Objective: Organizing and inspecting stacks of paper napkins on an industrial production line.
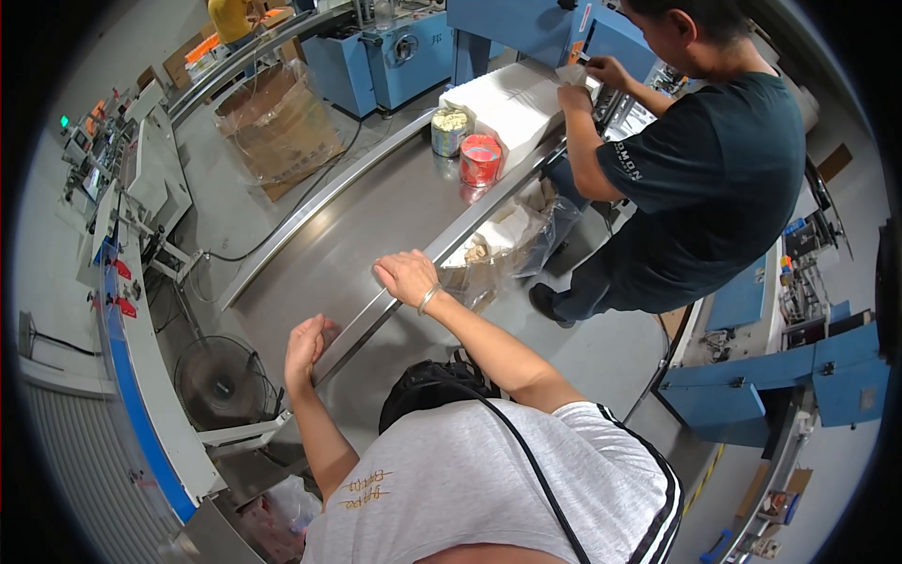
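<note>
My left hand (308,348) is closed in a loose fist by the near end of the metal rail (451,237). What its fingers hold, if anything, is hidden. Farther up that rail rests my right hand (410,277), its fingers curled over the inner side and a bracelet on its wrist. The rail edges a long metal chute (329,240). At the far end of the chute stand a red round container (481,162) and a greenish one with pale yellow contents (449,133), beside a stack of white sheets (519,101).
A co-worker (705,179) in a dark shirt handles a white piece at the far right. Below the chute sits a plastic-lined bin (512,244) of white scraps. To the left are a large cardboard box (277,122) and a floor fan (222,383). Blue machines (404,52) stand behind.
</note>
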`<state>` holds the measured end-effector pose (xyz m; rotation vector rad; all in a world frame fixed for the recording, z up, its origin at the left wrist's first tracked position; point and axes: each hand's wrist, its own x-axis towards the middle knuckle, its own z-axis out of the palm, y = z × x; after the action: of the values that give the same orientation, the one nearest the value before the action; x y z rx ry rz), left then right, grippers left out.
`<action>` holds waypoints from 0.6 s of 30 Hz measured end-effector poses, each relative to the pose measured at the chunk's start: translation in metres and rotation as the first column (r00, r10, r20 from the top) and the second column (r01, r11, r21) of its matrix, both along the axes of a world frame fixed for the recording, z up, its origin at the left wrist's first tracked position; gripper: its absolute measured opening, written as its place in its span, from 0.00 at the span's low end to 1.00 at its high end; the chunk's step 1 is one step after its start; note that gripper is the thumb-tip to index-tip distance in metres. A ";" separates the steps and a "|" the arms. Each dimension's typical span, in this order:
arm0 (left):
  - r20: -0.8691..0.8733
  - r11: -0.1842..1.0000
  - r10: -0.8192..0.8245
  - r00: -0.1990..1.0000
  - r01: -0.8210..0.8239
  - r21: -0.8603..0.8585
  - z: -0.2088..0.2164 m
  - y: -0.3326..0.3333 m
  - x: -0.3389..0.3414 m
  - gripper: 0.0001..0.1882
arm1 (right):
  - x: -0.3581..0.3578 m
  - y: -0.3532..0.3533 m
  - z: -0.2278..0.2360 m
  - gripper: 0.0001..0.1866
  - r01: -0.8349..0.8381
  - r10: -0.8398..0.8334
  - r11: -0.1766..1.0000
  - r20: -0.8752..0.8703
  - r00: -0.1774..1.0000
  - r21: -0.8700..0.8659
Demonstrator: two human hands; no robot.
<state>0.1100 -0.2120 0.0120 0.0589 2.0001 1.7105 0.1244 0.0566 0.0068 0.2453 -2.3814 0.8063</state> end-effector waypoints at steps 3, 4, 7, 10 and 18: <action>0.001 1.000 -0.002 1.000 0.002 -0.005 -0.001 -0.001 0.000 0.19 | 0.000 0.000 -0.001 0.06 0.004 -0.004 1.000 -0.004 1.000 0.005; -0.001 1.000 -0.006 1.000 0.006 -0.004 -0.001 -0.001 0.000 0.19 | 0.000 0.000 0.000 0.06 0.005 -0.005 1.000 -0.006 1.000 0.010; -0.007 1.000 -0.007 1.000 0.007 -0.007 -0.001 -0.001 0.001 0.19 | 0.002 0.000 0.003 0.07 0.010 -0.011 1.000 0.036 0.999 0.017; -0.001 1.000 0.002 1.000 -0.002 -0.021 0.002 0.001 0.002 0.18 | 0.001 0.001 0.001 0.07 0.011 -0.012 1.000 0.029 0.999 0.017; -0.038 1.000 0.001 0.999 -0.002 -0.021 0.009 0.005 0.005 0.18 | -0.001 0.000 -0.003 0.06 0.024 -0.024 1.000 0.033 0.999 0.004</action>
<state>0.1153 -0.2071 0.0208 0.0836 2.0456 1.7008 0.1237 0.0566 0.0041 0.2054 -2.4122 0.8007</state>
